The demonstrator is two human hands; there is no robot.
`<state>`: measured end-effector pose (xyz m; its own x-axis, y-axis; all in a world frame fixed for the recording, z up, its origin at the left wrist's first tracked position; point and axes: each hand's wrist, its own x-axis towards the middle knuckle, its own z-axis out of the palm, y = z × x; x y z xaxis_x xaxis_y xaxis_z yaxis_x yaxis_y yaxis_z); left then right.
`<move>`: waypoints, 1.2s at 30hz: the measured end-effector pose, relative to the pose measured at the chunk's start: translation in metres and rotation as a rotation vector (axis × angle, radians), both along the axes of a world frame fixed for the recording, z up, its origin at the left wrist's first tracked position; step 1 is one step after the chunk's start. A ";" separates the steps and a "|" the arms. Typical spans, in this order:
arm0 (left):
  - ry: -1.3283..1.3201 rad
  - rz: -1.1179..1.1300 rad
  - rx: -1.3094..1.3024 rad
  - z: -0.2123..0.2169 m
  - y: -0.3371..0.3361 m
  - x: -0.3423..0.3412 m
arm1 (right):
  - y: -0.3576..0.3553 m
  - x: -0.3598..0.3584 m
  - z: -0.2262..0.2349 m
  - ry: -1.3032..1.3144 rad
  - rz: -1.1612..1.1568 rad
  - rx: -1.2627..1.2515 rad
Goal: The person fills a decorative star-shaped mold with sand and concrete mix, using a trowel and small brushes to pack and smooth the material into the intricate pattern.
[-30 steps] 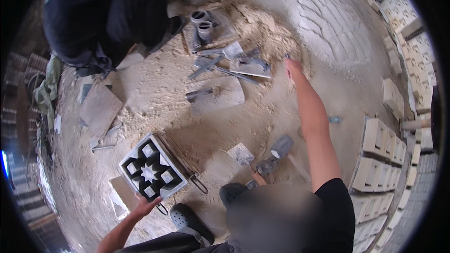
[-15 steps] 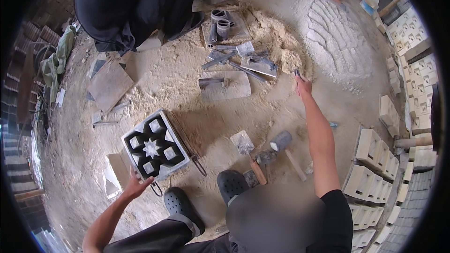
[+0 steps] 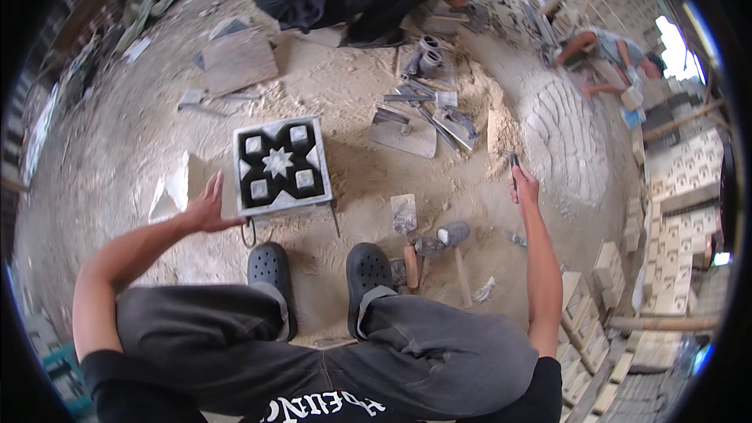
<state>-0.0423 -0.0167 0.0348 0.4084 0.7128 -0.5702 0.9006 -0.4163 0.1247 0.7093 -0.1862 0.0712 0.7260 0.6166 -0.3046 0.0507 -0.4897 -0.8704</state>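
A square metal block mould [image 3: 321, 202] stands on the ground in front of my feet, with a pale star and four-petalled dark hollows in its top. My left hand [image 3: 208, 205] is beside its near left corner, fingers spread, the thumb close to a wire loop; whether it touches the mould I cannot tell. Out to the right, my right hand [image 3: 526, 186] is closed round the dark handle of a tool [image 3: 514, 160]. The tool points at the heap of damp tan sand [image 3: 501, 129]; its far end is hard to make out there.
A brick trowel [image 3: 404, 215] and a mallet [image 3: 453, 233] lie right of my shoes. Beyond are a plastering float [image 3: 403, 135], metal bars and pipe pieces [image 3: 429, 59]. Grey powder [image 3: 568, 141] spreads at right, near stacked pale blocks [image 3: 666, 243]. Two people crouch at the back.
The view has swung, so the mould appears squarer and higher. My left hand has opened out at the mould's left side. My right hand still grips the tool at the sand heap.
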 end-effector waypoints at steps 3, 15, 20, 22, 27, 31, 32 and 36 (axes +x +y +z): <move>0.032 -0.006 0.003 0.010 0.003 0.009 | 0.006 -0.033 0.019 -0.035 0.122 0.015; -0.058 -0.110 0.169 0.063 0.043 0.031 | 0.060 -0.201 0.026 0.143 0.516 0.043; -0.199 -0.172 0.241 0.061 0.050 0.045 | 0.078 -0.274 0.023 0.225 0.677 0.001; -0.288 -0.114 0.221 0.045 0.049 0.044 | 0.085 -0.303 0.015 0.246 0.734 -0.009; -0.803 0.099 0.413 -0.022 0.031 0.046 | 0.100 -0.356 -0.004 0.251 0.889 -0.023; -0.925 0.262 0.533 -0.054 0.016 0.060 | 0.097 -0.377 -0.015 0.230 0.918 -0.053; -0.887 0.252 0.557 -0.059 0.013 0.062 | 0.097 -0.380 -0.017 0.215 0.950 -0.057; -0.772 0.145 0.595 -0.056 0.012 0.075 | 0.100 -0.377 -0.017 0.102 1.006 -0.053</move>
